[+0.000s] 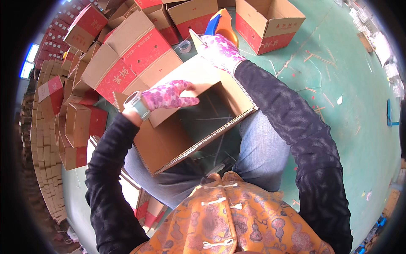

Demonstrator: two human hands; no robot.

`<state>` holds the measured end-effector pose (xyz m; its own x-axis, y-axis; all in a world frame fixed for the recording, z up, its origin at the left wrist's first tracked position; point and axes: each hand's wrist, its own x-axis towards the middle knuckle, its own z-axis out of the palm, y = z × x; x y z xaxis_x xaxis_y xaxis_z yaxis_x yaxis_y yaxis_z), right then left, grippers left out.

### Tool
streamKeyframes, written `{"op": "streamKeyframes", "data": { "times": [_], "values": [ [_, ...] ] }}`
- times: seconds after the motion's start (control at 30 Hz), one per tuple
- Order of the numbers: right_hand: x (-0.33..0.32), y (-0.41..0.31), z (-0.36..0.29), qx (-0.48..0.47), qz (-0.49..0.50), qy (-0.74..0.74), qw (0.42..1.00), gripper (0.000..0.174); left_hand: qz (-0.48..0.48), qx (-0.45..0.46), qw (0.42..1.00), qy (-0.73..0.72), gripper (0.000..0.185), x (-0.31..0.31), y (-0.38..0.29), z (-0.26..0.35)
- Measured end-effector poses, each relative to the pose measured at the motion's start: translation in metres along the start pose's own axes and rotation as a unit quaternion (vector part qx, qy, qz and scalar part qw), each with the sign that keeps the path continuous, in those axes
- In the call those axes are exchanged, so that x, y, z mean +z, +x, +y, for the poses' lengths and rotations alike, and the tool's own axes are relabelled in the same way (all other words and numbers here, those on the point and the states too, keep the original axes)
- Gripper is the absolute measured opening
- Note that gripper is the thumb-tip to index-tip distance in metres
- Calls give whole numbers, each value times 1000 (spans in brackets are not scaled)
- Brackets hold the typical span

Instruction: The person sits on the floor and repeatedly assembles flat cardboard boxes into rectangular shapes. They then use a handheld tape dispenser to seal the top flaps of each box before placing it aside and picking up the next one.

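Observation:
An open cardboard box point(171, 139) without a bottom in view is tilted between my knees, its near corrugated edge toward me. My left hand point(168, 94), in a pink floral glove, reaches over the box's far side with thumb and fingers apart. At the far right corner of the box is my right hand point(220, 52), in a matching glove. Its fingers are around an orange and blue tape dispenser point(226, 27), partly hidden behind the hand. A raised cardboard flap stands beside that hand.
A clear tape roll point(185, 46) lies on the green floor point(317, 127) beyond the box. Red and tan cartons crowd the left and far side, including an unfolded one point(133, 60). An open carton point(266, 27) stands at the far right. Cardboard scraps point(320, 58) are scattered on the right.

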<state>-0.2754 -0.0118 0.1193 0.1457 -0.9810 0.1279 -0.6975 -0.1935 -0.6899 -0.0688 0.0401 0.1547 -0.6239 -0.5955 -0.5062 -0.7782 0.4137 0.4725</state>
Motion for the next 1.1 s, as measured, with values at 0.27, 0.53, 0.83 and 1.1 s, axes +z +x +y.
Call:
{"op": "streamKeyframes", "data": {
  "times": [0.27,0.53,0.83,1.1],
  "values": [
    [9,3,12,-49,15,-15,999,33,134,151,979,12,77,31,-24,32],
    [48,-10,-6,1,153,171,973,37,86,-26,934,346,71,59,21,-41],
    [139,-63,3,-75,222,11,972,35,371,53,927,-37,35,-2,-87,-120],
    [133,-59,2,-85,249,129,956,38,390,-54,919,-1,58,24,32,-137]
  ]
}}
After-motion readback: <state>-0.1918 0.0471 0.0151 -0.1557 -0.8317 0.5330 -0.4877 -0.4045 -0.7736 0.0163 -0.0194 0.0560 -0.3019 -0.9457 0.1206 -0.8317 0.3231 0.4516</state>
